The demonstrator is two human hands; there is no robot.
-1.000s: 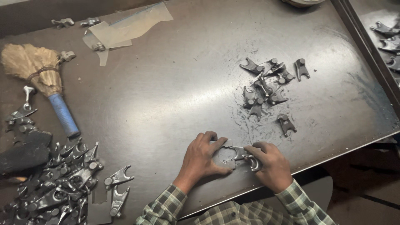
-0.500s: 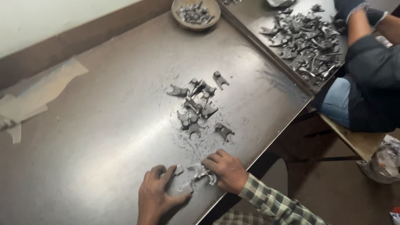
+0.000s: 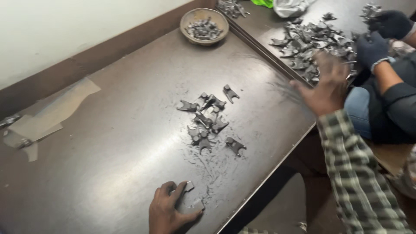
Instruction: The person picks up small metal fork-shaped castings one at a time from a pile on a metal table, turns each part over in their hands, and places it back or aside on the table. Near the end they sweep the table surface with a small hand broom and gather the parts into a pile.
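My left hand (image 3: 171, 208) pins a small metal part (image 3: 187, 187) on the bench (image 3: 108, 151), lower centre; my right hand (image 3: 323, 84) hovers spread and empty, blurred, upper right, beside the parts pile (image 3: 310, 41).

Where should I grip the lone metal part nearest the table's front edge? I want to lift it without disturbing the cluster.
Take the lone part across its narrow middle, coming straight down from above. It lies flat on the table, with forked ends spreading outward, so the waist gives the fingers the clearest pinch. The side facing the table edge looks free; the cluster sits close on the other side.
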